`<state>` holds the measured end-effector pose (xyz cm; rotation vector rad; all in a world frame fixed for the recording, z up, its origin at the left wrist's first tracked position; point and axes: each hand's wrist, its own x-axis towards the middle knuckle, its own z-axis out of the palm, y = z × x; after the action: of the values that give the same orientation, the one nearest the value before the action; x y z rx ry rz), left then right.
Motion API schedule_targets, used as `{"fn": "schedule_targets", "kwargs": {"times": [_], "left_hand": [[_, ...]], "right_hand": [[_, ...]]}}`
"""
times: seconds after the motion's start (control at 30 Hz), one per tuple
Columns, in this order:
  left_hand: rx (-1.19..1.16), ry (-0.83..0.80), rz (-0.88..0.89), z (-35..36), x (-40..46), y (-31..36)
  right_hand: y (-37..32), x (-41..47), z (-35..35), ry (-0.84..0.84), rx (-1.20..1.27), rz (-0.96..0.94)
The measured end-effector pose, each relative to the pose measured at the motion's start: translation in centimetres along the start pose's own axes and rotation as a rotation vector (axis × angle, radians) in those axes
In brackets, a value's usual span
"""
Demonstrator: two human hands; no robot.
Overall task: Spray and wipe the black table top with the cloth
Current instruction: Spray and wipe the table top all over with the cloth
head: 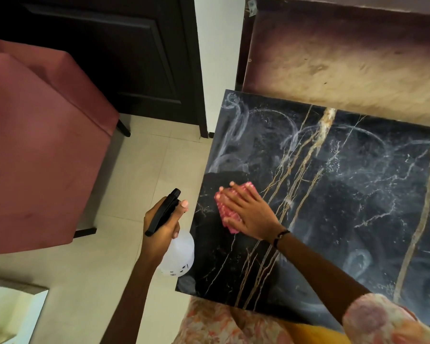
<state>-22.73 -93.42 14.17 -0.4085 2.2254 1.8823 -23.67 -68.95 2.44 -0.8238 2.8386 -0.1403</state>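
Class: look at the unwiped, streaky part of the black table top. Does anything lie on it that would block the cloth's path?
Nothing visible does. The right hand presses the pink cloth flat on the black table top, whose streaked surface is bare.

The bench [345, 194] has a glossy black marble top, veined with thin gold and white lines that run from its far edge toward its near edge. Pale, cloudy smears curl across much of it, thickest at the far left corner and along the right side, while a darker, clearer patch lies near the left edge. On that patch lies the cloth [227, 209], pink and bunched flat against the bench under a spread right hand. The spray bottle [178, 254], translucent white with a black trigger head, hangs tilted in the air just off the bench's left edge, gripped around its neck.
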Motion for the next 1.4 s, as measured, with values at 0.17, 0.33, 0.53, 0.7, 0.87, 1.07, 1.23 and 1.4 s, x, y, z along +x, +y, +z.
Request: {"fn": "schedule_targets", "kwargs": {"times": [0.17,0.33,0.53,0.7,0.87,1.07,1.23,1.4], "left_hand": [[-0.033,0.044,0.003,-0.8,-0.6,-0.3],[0.0,0.012,0.05,0.0,0.1,0.2],[-0.028,-0.02,0.103,2.0,2.1,1.7],[-0.019,-0.012,0.151,4.3,3.9,2.0],[-0.063,-0.033,0.167,6.4,5.7,2.0],[-0.119,-0.044,0.158,8.0,6.7,2.0],[-0.101,-0.047,0.199,8.2,7.2,1.7],[-0.003,-0.105,0.349,9.0,6.6,0.7]], "right_hand": [[-1.2,5.8,-1.6,-0.016,0.017,0.268],[-3.6,5.4,-0.5,-0.04,0.005,0.026],[3.3,0.8,-0.5,0.006,-0.018,-0.007],[6.2,6.8,-2.8,0.021,0.006,0.266],[3.1,9.9,-2.1,0.027,-0.009,0.194],[8.0,3.8,-0.6,0.093,-0.024,0.077],[11.3,7.5,-3.4,0.169,0.078,0.435],[7.8,11.9,-3.6,0.142,0.103,0.363]]}}
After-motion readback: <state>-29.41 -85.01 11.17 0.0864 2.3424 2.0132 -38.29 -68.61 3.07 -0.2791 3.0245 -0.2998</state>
